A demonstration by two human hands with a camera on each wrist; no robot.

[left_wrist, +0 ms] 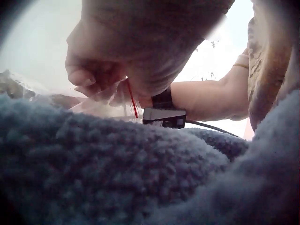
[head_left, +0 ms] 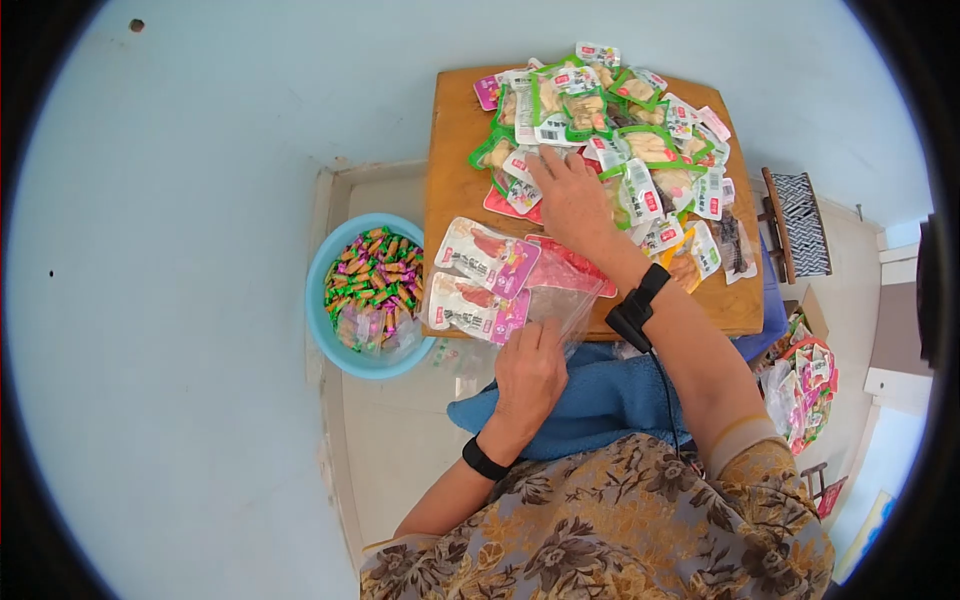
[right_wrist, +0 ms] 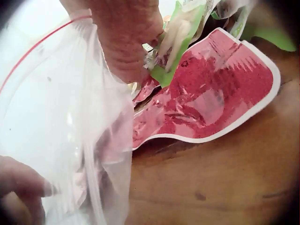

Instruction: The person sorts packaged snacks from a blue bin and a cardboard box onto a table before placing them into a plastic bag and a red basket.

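Note:
At the table's near edge my left hand (head_left: pixel 530 375) pinches the rim of a clear zip bag (head_left: pixel 560 300) between thumb and fingers. The bag's red zip line shows in both wrist views, and its mouth stands partly spread in the right wrist view (right_wrist: pixel 70 93). Two white-and-purple snack packets (head_left: pixel 485 255) lie side by side, overlapping the bag. My right hand (head_left: pixel 580 205) reaches over the heaped snack packets (head_left: pixel 650 145), its fingers spread on a white-and-green packet (head_left: pixel 520 165); its fingertips are hidden in the right wrist view. Below it lies a red packet (right_wrist: pixel 206 93).
Left of the wooden table (head_left: pixel 735 318) a light-blue basin (head_left: pixel 325 345) holds many wrapped sweets. A blue fleece cloth (head_left: pixel 610 400) covers the lap. To the right are a woven stool (head_left: pixel 800 225) and a basket of packets (head_left: pixel 815 385) on the floor.

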